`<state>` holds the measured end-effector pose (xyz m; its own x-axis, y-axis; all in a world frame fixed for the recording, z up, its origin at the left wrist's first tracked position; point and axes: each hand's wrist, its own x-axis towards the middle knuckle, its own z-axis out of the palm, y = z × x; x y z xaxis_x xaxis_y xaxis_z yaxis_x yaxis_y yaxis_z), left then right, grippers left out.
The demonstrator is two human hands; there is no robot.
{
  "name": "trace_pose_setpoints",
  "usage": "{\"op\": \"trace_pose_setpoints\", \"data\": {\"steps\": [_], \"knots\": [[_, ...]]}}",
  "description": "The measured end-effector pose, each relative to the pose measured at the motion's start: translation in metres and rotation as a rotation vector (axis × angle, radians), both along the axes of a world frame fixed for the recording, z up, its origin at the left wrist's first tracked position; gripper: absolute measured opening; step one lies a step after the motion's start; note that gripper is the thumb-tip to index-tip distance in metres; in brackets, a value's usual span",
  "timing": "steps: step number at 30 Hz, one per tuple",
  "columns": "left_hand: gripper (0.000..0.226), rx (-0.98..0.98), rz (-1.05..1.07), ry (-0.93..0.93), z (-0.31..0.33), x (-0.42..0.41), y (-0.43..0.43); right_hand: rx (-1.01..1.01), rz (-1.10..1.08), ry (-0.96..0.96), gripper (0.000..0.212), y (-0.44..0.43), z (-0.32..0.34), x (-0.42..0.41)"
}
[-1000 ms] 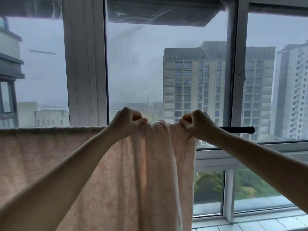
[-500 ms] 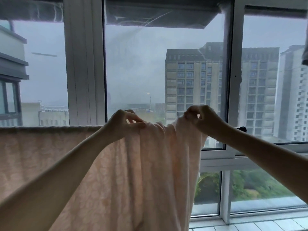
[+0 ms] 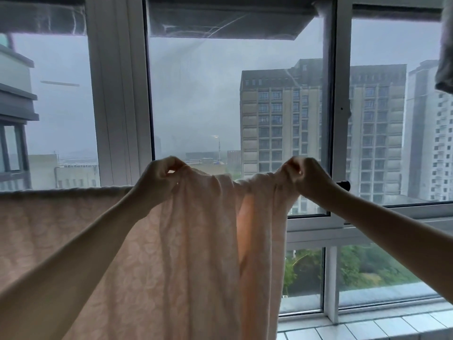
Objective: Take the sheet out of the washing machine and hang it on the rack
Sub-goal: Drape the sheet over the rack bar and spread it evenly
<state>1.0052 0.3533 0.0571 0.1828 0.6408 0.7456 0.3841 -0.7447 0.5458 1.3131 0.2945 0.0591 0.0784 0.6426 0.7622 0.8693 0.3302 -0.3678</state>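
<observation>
Hands are both pinching the sheet [image 3: 201, 241] along its top edge, left hand [image 3: 159, 179] at ten o'clock, right hand [image 3: 306, 177] at two. Sheet is draping over the rack bar [image 3: 344, 185], bunched between them. Uneven pulling is risking sliding it off the bar's free end. Beyond, the window frame [image 3: 329, 119] is crowding the reach.
</observation>
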Motion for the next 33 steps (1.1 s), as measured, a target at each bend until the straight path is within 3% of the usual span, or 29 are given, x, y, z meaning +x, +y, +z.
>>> {"op": "trace_pose_setpoints", "data": {"steps": [2,5,8,11,16,21,25,28,30,33], "knots": [[0.016,-0.001,-0.048,0.044,-0.002,-0.015,-0.003,0.056,-0.03,0.069,0.017,0.0,-0.001,0.013],[0.017,0.02,-0.127,0.131,-0.005,-0.026,-0.007,-0.01,-0.045,-0.037,0.018,-0.005,-0.005,0.013],[0.013,0.058,-0.094,0.18,-0.005,-0.02,-0.007,0.003,0.014,-0.141,0.019,-0.01,-0.004,-0.008],[0.024,0.085,-0.024,0.14,-0.006,-0.015,-0.001,0.025,0.085,-0.221,0.017,-0.003,0.002,-0.03],[0.018,0.17,0.099,0.349,-0.009,-0.022,0.009,-0.01,0.115,-0.335,0.012,0.011,-0.003,-0.051],[0.018,0.18,0.044,0.251,-0.009,-0.027,0.003,0.044,0.113,-0.202,0.009,0.012,-0.005,-0.06],[0.022,0.149,0.076,0.182,-0.006,-0.034,0.002,0.103,0.136,0.104,0.012,0.002,0.006,-0.058],[0.017,0.02,-0.021,-0.03,-0.007,-0.038,-0.002,0.163,0.195,0.216,0.012,-0.014,0.01,-0.06],[0.015,-0.055,-0.107,-0.1,-0.009,-0.042,-0.006,0.183,0.172,0.128,0.015,-0.023,0.005,-0.06],[0.016,-0.002,-0.134,0.132,-0.008,-0.04,-0.013,0.081,0.048,-0.171,0.015,-0.022,-0.008,-0.055]]}}
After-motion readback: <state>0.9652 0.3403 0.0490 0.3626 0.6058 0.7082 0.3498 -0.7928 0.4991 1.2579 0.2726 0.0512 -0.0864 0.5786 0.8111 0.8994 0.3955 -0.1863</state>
